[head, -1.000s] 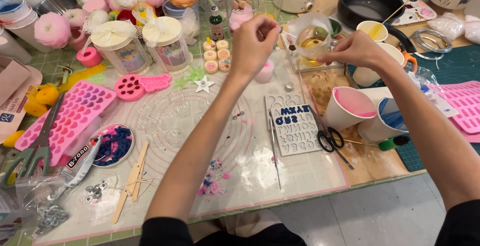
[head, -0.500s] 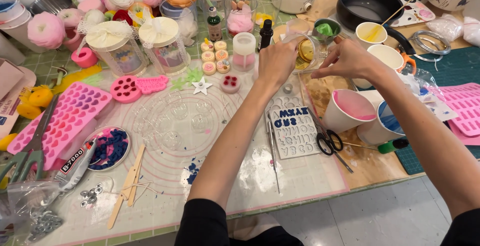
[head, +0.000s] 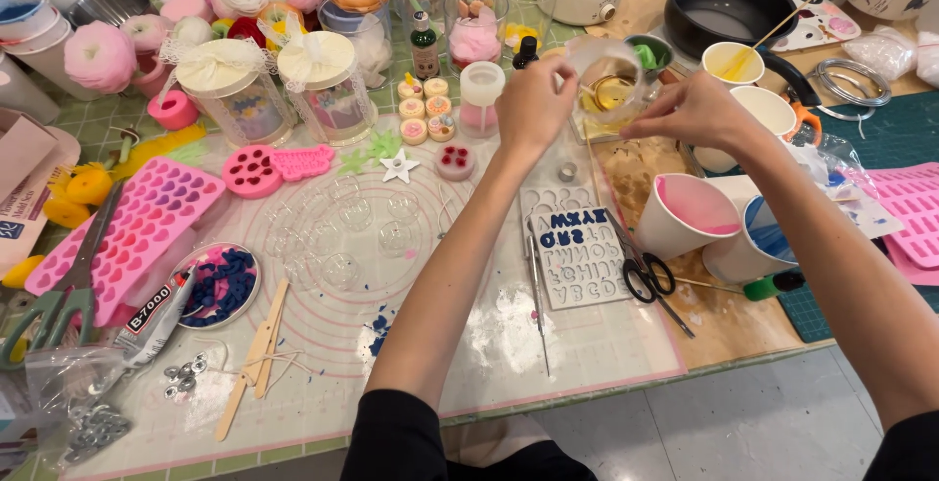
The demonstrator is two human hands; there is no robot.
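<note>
Head view, what we held: a small clear plastic bag (head: 606,75), pinched between both hands above the far middle of the table.
Head view, left hand (head: 533,104): fingers curled in, thumb and fingertips closed on the bag's left edge.
Head view, right hand (head: 690,109): fingers bunched together, closed on the bag's right edge; how tight that grip was we could not tell.
Where the bag lay from us: between the two hands, a touch up and away from the knuckles, touching both.
Nearer hand: neither, as far as we could judge; each had an edge.
Long axis: roughly upright, mouth upward, the film stretched across from hand to hand.
How the bag looked: see-through, crinkled, glinting; something yellowish showed in or behind it, and we could not tell which.
Just under the bag: a stained wooden board (head: 636,183), with a white cup with pink inside (head: 685,212) to its right.
Nearer us: a white letter mould (head: 577,256) with some blue-filled letters, and black-handled scissors (head: 646,280) touching its right side.
Left of the left hand: a small pink-filled jar (head: 481,99), just beside the wrist.
Under it all: a clear work mat (head: 411,344) with ring markings.
</note>
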